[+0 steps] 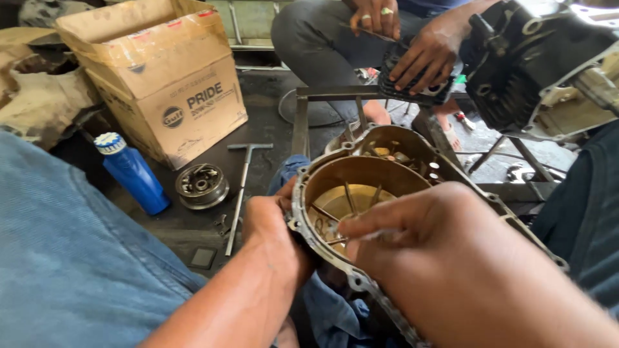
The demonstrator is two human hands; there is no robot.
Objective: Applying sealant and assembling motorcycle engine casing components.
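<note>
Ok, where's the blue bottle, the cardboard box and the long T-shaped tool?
blue bottle (137, 177), head view, on its blue body.
cardboard box (187, 106), head view, on its front side.
T-shaped tool (240, 193), head view, on its long shaft.

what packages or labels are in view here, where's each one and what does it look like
Cardboard box: upper left on the dark floor, brown, top flaps open, dark print and a round logo on its side.
Blue bottle: left of centre beside the box, upright, blue plastic, white ribbed cap.
No screens or signs are visible.

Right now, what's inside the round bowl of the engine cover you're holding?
Inside the engine cover a brassy floor and thin rods show. The right hand covers the near part; the left hand grips the rim.
</note>
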